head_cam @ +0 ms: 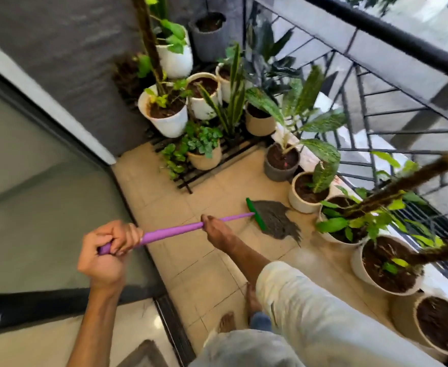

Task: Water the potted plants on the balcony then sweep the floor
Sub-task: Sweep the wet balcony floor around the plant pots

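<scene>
beige tiled balcony floor (pixel 199 266), black metal railing (pixel 392 83), both hands gripping purple broom handle (pixel 175 230): left hand (pixel 109 250), right hand (pixel 217 229), grey bristles (pixel 278 221) motion-blurred, near white pots (pixel 305 194)

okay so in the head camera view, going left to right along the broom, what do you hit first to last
Left hand gripping the handle's end → bare stretch of purple handle → right hand gripping further down → green broom head → grey bristles on the floor tiles → cream pot by the railing.
</scene>
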